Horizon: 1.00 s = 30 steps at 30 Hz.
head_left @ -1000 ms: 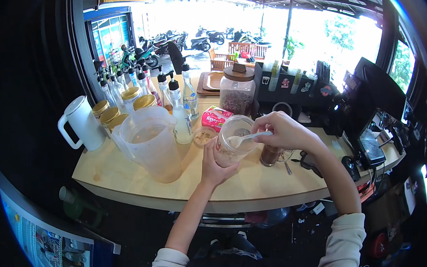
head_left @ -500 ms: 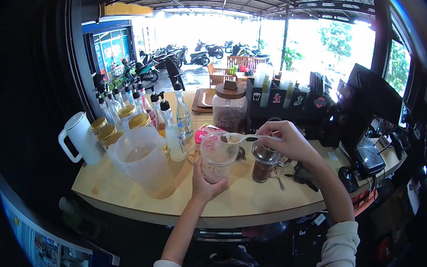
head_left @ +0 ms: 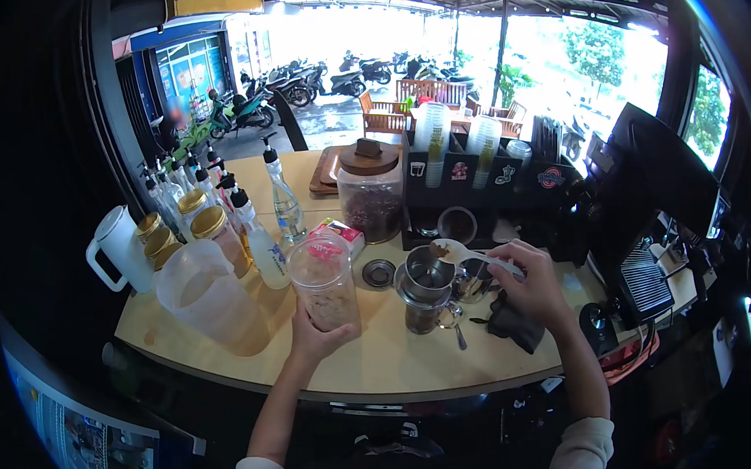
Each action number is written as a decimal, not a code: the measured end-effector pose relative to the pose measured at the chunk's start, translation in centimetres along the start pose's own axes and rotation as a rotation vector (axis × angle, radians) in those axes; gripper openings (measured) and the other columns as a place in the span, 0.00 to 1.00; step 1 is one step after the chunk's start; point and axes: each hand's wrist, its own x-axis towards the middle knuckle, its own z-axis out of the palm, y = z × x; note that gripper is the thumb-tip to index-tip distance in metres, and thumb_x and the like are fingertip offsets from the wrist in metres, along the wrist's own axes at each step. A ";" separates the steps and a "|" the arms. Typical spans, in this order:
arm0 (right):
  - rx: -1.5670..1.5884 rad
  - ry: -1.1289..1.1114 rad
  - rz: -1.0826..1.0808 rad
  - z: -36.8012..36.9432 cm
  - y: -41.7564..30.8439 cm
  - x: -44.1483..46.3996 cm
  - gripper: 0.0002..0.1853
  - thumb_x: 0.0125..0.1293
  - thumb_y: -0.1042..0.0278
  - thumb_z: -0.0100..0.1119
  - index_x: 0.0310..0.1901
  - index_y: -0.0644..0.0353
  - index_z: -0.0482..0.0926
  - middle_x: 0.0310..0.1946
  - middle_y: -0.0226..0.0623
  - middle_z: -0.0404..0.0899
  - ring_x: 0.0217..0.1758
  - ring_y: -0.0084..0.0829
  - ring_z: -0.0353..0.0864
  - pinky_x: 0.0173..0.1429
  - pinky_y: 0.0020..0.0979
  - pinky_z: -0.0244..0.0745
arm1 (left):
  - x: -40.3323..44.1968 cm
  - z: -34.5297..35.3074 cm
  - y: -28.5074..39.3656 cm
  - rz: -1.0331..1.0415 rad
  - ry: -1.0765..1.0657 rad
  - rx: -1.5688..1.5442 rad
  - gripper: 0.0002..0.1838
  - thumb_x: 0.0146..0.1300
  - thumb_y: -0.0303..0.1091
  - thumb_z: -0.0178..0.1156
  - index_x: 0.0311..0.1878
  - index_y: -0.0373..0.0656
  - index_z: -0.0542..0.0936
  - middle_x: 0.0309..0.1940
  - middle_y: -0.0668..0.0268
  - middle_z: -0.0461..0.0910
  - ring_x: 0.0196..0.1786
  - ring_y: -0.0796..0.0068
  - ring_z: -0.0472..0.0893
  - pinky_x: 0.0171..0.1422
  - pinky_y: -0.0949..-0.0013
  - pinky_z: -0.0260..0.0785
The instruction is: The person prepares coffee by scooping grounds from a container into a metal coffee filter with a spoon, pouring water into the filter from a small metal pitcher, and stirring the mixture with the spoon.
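My left hand (head_left: 318,336) wraps round the lower part of a clear plastic jar (head_left: 328,291), its mouth open and a pale layer showing through the wall. My right hand (head_left: 529,277) pinches the handle of a white plastic spoon (head_left: 474,256). Brown powder (head_left: 444,250) lies in the spoon's bowl, which is over the rim of a metal coffee dripper (head_left: 428,282). Beneath the dripper stands a glass mug (head_left: 423,319) with something dark in it. A round metal disc (head_left: 380,273) lies between jar and dripper.
A frosted pitcher (head_left: 212,291), a white jug (head_left: 127,246), gold-lidded jars (head_left: 209,222) and several pump bottles (head_left: 259,243) crowd the left. Behind are a wood-lidded bean jar (head_left: 371,193) and a black cup holder (head_left: 493,185). A dark cloth (head_left: 513,322) lies right of the mug.
My right hand has brought the spoon from over the jar to the dripper. My left hand and the jar sit further left in view, and the view itself has shifted.
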 end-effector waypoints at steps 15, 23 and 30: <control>-0.095 0.042 -0.109 1.7 3.4 -0.6 0.09 0.60 0.73 0.63 0.44 0.58 0.81 0.31 0.37 0.77 0.31 0.39 0.81 0.33 0.35 0.74 | -0.4 -0.7 -0.4 -0.190 -0.059 -0.051 0.45 0.37 0.27 0.79 0.62 0.35 0.67 0.54 0.58 0.76 0.57 0.65 0.78 0.61 0.62 0.73; -0.066 0.083 -0.202 2.7 4.7 -0.2 0.11 0.60 0.74 0.64 0.45 0.57 0.80 0.31 0.35 0.77 0.30 0.37 0.80 0.31 0.35 0.73 | -0.3 -0.6 -0.1 -0.236 -0.093 -0.046 0.53 0.36 0.27 0.78 0.68 0.37 0.60 0.57 0.56 0.74 0.60 0.65 0.76 0.63 0.62 0.72; -0.056 0.123 -0.212 2.9 4.8 -0.1 0.11 0.60 0.73 0.64 0.45 0.58 0.80 0.31 0.35 0.77 0.29 0.36 0.80 0.31 0.34 0.73 | -0.3 -0.3 0.3 -0.216 -0.056 -0.087 0.49 0.36 0.27 0.80 0.65 0.34 0.65 0.56 0.58 0.73 0.59 0.65 0.76 0.62 0.62 0.72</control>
